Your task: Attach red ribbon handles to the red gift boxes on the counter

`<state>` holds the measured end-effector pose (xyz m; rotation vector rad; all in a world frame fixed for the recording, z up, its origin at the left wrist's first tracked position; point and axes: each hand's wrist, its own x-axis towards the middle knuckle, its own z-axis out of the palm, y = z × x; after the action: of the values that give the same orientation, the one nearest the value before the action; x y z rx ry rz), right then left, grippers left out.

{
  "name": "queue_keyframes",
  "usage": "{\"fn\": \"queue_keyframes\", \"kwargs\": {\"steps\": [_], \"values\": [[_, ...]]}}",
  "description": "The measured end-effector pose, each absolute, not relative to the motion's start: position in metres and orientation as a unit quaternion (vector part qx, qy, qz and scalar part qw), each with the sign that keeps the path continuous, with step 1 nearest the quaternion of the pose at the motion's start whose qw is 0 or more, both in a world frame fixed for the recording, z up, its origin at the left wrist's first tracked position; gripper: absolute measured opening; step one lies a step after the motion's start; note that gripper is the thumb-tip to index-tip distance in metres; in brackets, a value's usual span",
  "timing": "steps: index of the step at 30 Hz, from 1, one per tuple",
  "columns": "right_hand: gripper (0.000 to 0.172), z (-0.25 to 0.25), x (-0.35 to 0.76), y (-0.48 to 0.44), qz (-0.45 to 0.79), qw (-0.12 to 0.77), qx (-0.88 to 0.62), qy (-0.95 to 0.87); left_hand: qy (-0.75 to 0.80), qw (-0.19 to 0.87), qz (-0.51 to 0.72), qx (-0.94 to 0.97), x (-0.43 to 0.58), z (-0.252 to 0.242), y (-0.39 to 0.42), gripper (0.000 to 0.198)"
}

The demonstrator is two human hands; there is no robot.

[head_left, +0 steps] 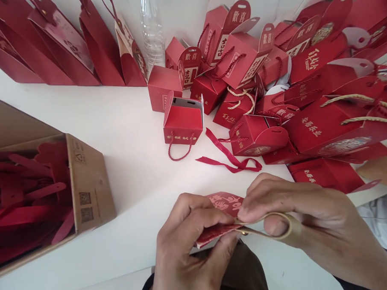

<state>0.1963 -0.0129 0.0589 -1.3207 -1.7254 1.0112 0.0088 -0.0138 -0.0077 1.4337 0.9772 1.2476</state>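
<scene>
My left hand (188, 243) pinches the folded edge of a small red printed gift bag (226, 203) between thumb and fingers, low in the middle of the view. A tan strap (294, 232) loops out to the right from that edge, with a small brass-coloured stud where it joins. My right hand (298, 200) is closed on the strap close to the bag, one digit inside the loop. Much of the bag is hidden behind my hands. Beyond them lies a loose dark red ribbon (227, 154) on the white table (130, 165).
An open cardboard box (92, 188) with red straps and pieces stands at left. Several tall red bags (99, 46) line the back left beside a clear plastic bottle (152, 31). Red gift boxes with cord handles crowd the right; a small one (183, 122) stands nearest the middle.
</scene>
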Motion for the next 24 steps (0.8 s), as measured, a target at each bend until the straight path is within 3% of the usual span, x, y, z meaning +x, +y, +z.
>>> {"fn": "queue_keyframes", "kwargs": {"steps": [7,15,17,21,24], "values": [[0.021,0.064,0.201,-0.012,0.417,0.311,-0.524,-0.674,0.409,0.480,0.504,0.591,0.008,-0.007,-0.013,0.014],[0.062,0.068,0.208,-0.016,0.415,0.243,-0.515,-0.710,0.417,0.480,0.508,0.580,0.011,-0.005,-0.014,0.015],[0.059,0.067,0.205,-0.017,0.388,0.240,-0.524,-0.719,0.415,0.478,0.511,0.582,0.011,-0.006,-0.014,0.015],[0.030,0.066,0.198,-0.019,0.344,0.241,-0.543,-0.727,0.420,0.467,0.515,0.583,0.011,-0.007,-0.014,0.013],[0.021,0.065,0.196,-0.022,0.318,0.247,-0.550,-0.732,0.417,0.469,0.512,0.586,0.011,-0.007,-0.015,0.012]]}}
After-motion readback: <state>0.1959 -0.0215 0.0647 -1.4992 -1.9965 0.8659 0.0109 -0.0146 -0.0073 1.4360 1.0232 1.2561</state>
